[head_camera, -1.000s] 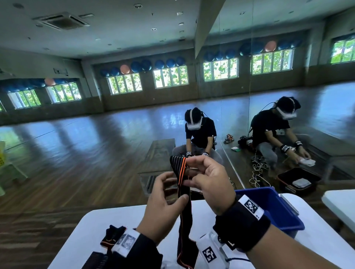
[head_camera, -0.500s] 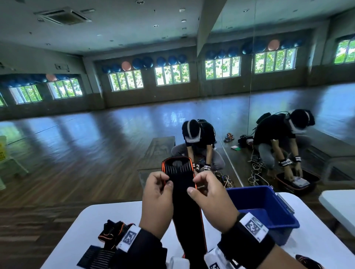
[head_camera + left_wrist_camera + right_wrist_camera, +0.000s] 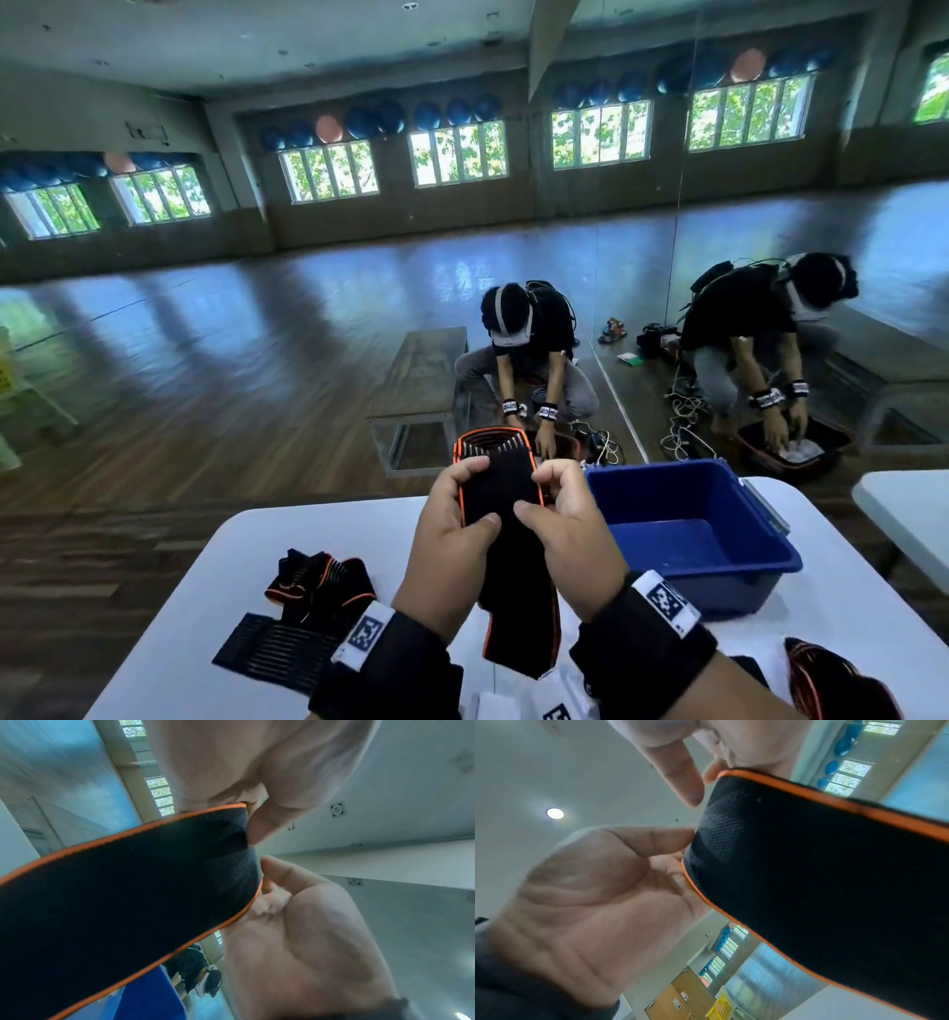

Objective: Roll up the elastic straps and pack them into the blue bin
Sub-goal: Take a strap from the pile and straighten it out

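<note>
Both hands hold up a long black elastic strap (image 3: 500,493) with orange edging above the white table (image 3: 246,560). My left hand (image 3: 470,496) pinches its left edge near the top, and my right hand (image 3: 539,491) pinches the right edge. The ribbed top end bends over behind my fingers; the rest hangs down between my wrists. In the wrist views the strap (image 3: 128,892) (image 3: 808,872) runs flat between my left hand (image 3: 262,882) and my right hand (image 3: 680,845), thumbs on its near face. The blue bin (image 3: 760,560) stands on the table just right of my hands.
Two more black and orange straps (image 3: 318,580) (image 3: 277,652) lie on the table to the left, and another (image 3: 832,678) at the bottom right. Beyond the table's far edge is a mirrored wall showing a kneeling person. A second white table (image 3: 904,514) stands at the right.
The strap, held edge-on a second ago, now faces me flat. Both hands have come lower and grip its top end on either side, and my view has tilted down.
</note>
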`<state>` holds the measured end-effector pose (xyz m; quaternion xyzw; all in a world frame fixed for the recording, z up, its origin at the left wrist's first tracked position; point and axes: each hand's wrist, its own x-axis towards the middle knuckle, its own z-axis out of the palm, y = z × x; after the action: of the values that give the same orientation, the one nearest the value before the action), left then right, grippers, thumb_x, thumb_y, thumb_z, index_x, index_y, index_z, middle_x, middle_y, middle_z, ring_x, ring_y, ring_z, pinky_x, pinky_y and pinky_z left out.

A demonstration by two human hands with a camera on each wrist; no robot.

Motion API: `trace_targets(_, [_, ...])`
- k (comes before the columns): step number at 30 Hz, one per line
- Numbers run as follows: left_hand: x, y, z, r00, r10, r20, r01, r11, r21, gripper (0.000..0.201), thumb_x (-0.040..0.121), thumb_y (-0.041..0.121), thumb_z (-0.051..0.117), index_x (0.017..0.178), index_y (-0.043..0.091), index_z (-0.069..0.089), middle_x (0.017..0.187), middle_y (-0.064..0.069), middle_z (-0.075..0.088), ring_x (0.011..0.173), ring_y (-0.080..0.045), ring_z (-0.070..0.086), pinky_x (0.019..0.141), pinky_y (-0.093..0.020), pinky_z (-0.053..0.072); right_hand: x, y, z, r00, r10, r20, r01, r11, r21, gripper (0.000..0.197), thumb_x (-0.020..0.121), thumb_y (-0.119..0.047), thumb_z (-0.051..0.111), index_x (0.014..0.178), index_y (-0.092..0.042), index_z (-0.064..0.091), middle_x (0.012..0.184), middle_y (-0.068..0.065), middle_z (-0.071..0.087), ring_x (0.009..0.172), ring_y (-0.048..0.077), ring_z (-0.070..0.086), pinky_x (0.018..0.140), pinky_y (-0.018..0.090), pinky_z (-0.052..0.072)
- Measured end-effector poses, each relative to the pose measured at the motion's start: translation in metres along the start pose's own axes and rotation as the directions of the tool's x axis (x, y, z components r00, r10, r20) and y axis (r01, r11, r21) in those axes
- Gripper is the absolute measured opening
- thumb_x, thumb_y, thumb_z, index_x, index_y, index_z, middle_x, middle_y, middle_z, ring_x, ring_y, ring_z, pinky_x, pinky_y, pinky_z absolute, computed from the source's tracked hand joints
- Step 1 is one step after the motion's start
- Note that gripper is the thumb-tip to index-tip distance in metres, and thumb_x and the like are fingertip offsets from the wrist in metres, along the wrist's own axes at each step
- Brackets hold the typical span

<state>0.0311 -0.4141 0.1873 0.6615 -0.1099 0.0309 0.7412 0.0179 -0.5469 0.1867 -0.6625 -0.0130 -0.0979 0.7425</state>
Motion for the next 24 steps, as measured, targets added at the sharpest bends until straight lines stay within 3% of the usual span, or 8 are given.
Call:
trace_targets(3, [0.011, -0.013, -0.011, 0.998, -0.054, -0.037, 0.054, 0.998, 0.020, 0.058, 0.075, -0.008, 0.053, 0.123, 0.024, 0.060, 0.124, -0.004, 0.066, 0.115, -0.017, 0.064, 0.093, -0.034, 0.053, -0.016, 0.028, -0.004, 0.997, 0.026, 0.066, -0.017, 0.991, -0.131, 0.041, 0.082, 0.009, 0.057, 0.107, -0.022, 0.048, 0.102, 0.008, 0.066, 0.085, 0.016, 0.066, 0.077, 0.037, 0.056])
trace_targets(5, [0.022, -0.026, -0.018, 0.995, -0.090, -0.049, 0.092, 0.995, 0.048, 0.061, 0.081, -0.019, 0.049, 0.124, 0.024, 0.058, 0.124, -0.005, 0.066, 0.111, -0.016, 0.065, 0.088, -0.030, 0.053, -0.035, 0.058, -0.008, 0.987, 0.067, 0.145, -0.017, 0.947, -0.322, 0.052, 0.078, 0.002, 0.060, 0.113, -0.033, 0.048, 0.105, -0.003, 0.065, 0.093, 0.012, 0.065, 0.085, 0.035, 0.056])
trace_targets(8, [0.036, -0.052, -0.027, 0.987, -0.160, -0.030, 0.163, 0.982, 0.101, 0.061, 0.083, -0.023, 0.046, 0.126, 0.019, 0.057, 0.118, -0.005, 0.067, 0.101, -0.012, 0.067, 0.080, -0.025, 0.054, -0.065, 0.104, -0.014, 0.931, 0.261, 0.257, -0.100, 0.856, -0.508, 0.061, 0.076, -0.010, 0.063, 0.119, -0.049, 0.044, 0.111, -0.017, 0.064, 0.097, 0.007, 0.064, 0.089, 0.030, 0.054])
trace_targets(11, [0.044, -0.089, -0.038, 0.976, -0.219, 0.003, 0.213, 0.955, 0.208, 0.062, 0.079, -0.023, 0.048, 0.119, 0.023, 0.059, 0.117, -0.008, 0.068, 0.100, -0.016, 0.068, 0.079, -0.026, 0.055, -0.090, 0.144, -0.013, 0.854, 0.436, 0.286, -0.223, 0.801, -0.555, 0.061, 0.078, -0.015, 0.066, 0.118, -0.054, 0.042, 0.088, -0.005, 0.068, 0.071, 0.013, 0.064, 0.073, 0.026, 0.052])
trace_targets(13, [0.050, -0.118, -0.048, 0.965, -0.264, -0.003, 0.255, 0.927, 0.274, 0.062, 0.077, -0.022, 0.051, 0.116, 0.025, 0.060, 0.118, -0.009, 0.067, 0.103, -0.020, 0.067, 0.084, -0.030, 0.056, -0.104, 0.164, -0.010, 0.825, 0.496, 0.270, -0.281, 0.775, -0.566, 0.054, 0.081, -0.012, 0.065, 0.113, -0.051, 0.046, 0.073, -0.004, 0.060, 0.063, 0.009, 0.055, 0.068, 0.025, 0.048])
trace_targets(18, [0.058, -0.183, -0.068, 0.903, -0.429, 0.000, 0.401, 0.844, 0.358, 0.057, 0.067, -0.010, 0.062, 0.105, 0.031, 0.065, 0.117, -0.011, 0.070, 0.107, -0.028, 0.068, 0.096, -0.045, 0.056, -0.137, 0.186, -0.001, 0.758, 0.628, 0.179, -0.461, 0.709, -0.533, 0.042, 0.082, -0.002, 0.061, 0.104, -0.037, 0.057, 0.079, -0.002, 0.064, 0.072, 0.014, 0.063, 0.073, 0.031, 0.055])
trace_targets(21, [0.063, -0.208, -0.072, 0.888, -0.460, 0.015, 0.406, 0.797, 0.448, 0.058, 0.072, -0.017, 0.061, 0.116, 0.021, 0.064, 0.119, -0.012, 0.068, 0.105, -0.025, 0.066, 0.095, -0.036, 0.055, -0.147, 0.199, -0.001, 0.738, 0.663, 0.122, -0.542, 0.692, -0.477, 0.041, 0.081, -0.006, 0.056, 0.110, -0.034, 0.062, 0.080, -0.005, 0.061, 0.074, 0.009, 0.057, 0.076, 0.030, 0.054])
trace_targets(24, [0.070, -0.222, -0.075, 0.876, -0.481, 0.019, 0.411, 0.768, 0.491, 0.058, 0.074, -0.018, 0.058, 0.115, 0.023, 0.063, 0.117, -0.010, 0.067, 0.103, -0.024, 0.066, 0.085, -0.030, 0.055, -0.145, 0.204, 0.000, 0.750, 0.659, 0.062, -0.518, 0.642, -0.566, 0.038, 0.073, -0.021, 0.059, 0.105, -0.041, 0.058, 0.086, -0.004, 0.063, 0.073, 0.007, 0.056, 0.085, 0.038, 0.057])
